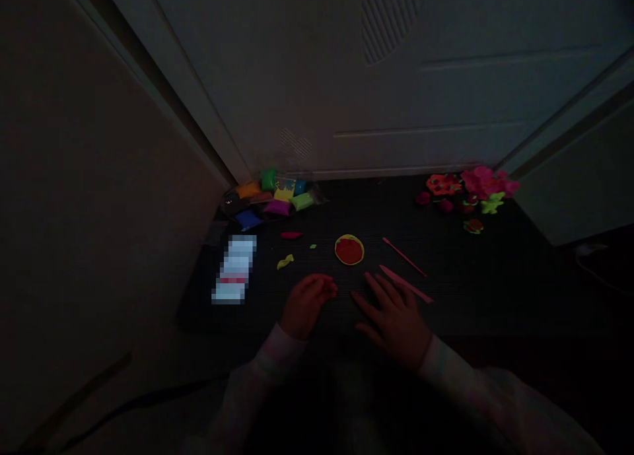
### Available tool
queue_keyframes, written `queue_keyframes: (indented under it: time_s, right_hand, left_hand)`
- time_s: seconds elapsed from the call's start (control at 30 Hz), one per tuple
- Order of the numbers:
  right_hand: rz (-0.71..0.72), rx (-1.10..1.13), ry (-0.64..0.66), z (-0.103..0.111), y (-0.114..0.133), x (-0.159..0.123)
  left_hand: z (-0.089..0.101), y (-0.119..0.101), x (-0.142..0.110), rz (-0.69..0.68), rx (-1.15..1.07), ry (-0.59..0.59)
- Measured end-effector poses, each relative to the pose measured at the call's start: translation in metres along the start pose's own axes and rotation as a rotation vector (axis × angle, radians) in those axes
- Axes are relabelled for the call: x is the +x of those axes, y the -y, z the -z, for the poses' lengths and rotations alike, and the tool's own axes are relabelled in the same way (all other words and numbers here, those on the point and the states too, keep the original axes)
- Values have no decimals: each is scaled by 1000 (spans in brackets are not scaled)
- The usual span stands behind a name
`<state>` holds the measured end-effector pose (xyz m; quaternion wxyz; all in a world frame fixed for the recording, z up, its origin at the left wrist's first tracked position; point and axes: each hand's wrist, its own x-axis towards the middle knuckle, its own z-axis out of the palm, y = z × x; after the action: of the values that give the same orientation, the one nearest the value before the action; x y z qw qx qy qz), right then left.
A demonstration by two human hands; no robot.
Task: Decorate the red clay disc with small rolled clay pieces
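Sitting on the worktop (465, 263), the red disc (349, 251) already wore its yellow rim (349, 264); left of it, pink piece (291, 235) and yellow piece (284, 262) lay unattached! This side of it, left hand (307, 302) fingers curled, hold unclear; right hand (395, 315) fingers spread.

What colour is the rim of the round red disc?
The rim is yellow, best seen in the head view.

Red disc (349, 252) — yellow rim (363, 251), green specks (351, 239) at far edge — flat on table (369, 207).
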<state>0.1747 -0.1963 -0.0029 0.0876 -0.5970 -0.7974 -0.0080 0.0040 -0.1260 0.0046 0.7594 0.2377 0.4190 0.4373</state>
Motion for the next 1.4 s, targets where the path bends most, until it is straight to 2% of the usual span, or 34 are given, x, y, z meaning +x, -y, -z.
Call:
queue_keyframes:
  time_s: [0.13, 0.27, 0.4, 0.53, 0.7, 0.83, 0.97, 1.0, 1.13, 1.3, 1.4]
  right_hand:
    - [-97, 5, -18, -1, 2, 0]
    - [-22, 32, -26, -2, 4, 0]
    - [-98, -2, -26, -1, 3, 1]
    - [16, 12, -19, -2, 2, 0]
    - [-91, -25, -18, -2, 0, 2]
    - [-5, 9, -21, 0, 1, 2]
    - [-136, -16, -4, 1, 0, 3]
    - [-135, -20, 1, 1, 0, 3]
    - [12, 5, -1, -1, 2, 1]
    - [-113, -21, -31, 0, 0, 3]
    - [-37, 4, -33, 0, 1, 3]
  left_hand:
    - [1, 0, 0, -2, -6, 2]
    - [1, 1, 0, -3, -9, 6]
    - [1, 1, 0, -8, -11, 2]
    - [1, 0, 0, 0, -9, 2]
    - [2, 0, 0, 3, -8, -7]
    - [1, 0, 1, 10, -8, -5]
    - [1, 0, 0, 12, -10, -2]
    - [1, 0, 0, 13, -12, -1]
    - [1, -1, 0, 17, -14, -6]
    - [1, -1, 0, 22, -12, -13]
    - [2, -1, 1, 25, -14, -11]
